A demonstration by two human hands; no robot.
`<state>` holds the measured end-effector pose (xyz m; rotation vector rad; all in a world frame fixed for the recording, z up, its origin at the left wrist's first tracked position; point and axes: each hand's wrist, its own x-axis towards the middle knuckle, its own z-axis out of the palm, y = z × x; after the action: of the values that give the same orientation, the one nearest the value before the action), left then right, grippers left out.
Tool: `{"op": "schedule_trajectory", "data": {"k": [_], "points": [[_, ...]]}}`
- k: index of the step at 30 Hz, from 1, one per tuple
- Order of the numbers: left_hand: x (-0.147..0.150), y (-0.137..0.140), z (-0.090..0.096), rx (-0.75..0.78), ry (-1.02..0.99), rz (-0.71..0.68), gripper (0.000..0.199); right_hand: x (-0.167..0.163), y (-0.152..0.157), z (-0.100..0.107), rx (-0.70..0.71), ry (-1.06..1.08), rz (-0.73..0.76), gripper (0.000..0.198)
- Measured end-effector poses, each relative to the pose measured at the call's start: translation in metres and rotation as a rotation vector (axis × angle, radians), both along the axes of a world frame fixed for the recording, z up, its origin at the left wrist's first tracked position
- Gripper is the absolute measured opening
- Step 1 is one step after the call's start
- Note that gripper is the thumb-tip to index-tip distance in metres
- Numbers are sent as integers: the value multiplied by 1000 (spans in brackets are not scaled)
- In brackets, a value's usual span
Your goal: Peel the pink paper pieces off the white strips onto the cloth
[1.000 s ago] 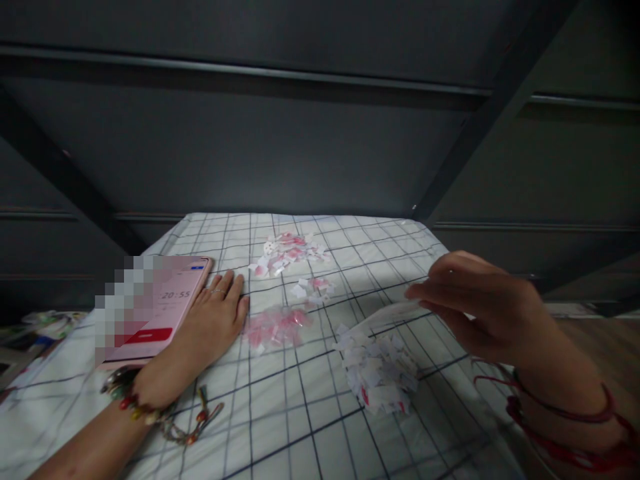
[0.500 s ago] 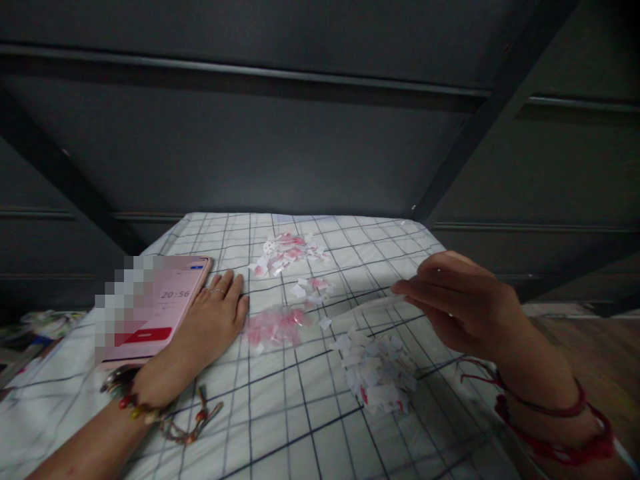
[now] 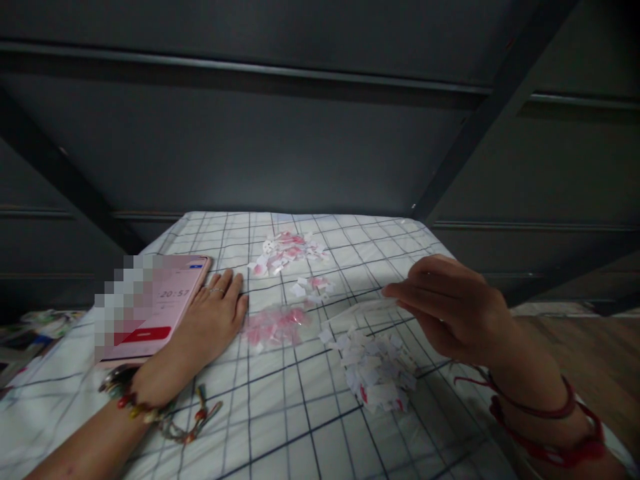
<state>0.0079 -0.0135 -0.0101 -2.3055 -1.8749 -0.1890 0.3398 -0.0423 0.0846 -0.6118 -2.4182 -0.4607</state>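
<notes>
Right hand (image 3: 453,313) shifts left, pinching slim pale tool (image 3: 364,307) near scraps (image 3: 377,367), likely for precision; left hand (image 3: 215,320) flat on cloth (image 3: 277,417), maybe bracing.

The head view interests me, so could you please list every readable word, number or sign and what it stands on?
"20:57" on the phone screen; what stands left of it is pixelated.
Red button and blue label, same screen: too small to read.
Paper scraps: nothing legible.
</notes>
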Motion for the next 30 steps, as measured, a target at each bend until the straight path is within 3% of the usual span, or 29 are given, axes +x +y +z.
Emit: {"op": "schedule_trajectory", "data": {"k": [8, 11, 17, 25, 30], "points": [[-2, 0, -5, 49, -25, -12, 50, 4, -2, 2, -42, 49, 4, 27], [-1, 0, -3, 36, -18, -15, 51, 0, -3, 1, -81, 39, 49, 27], [1, -1, 2, -6, 15, 4, 55, -5, -4, 0, -20, 8, 18, 28], [1, 0, 1, -7, -7, -18, 54, -6, -8, 1, -98, 20, 68, 24], [3, -2, 14, 140, -97, -60, 48, -8, -5, -2, -51, 27, 65, 27]]}}
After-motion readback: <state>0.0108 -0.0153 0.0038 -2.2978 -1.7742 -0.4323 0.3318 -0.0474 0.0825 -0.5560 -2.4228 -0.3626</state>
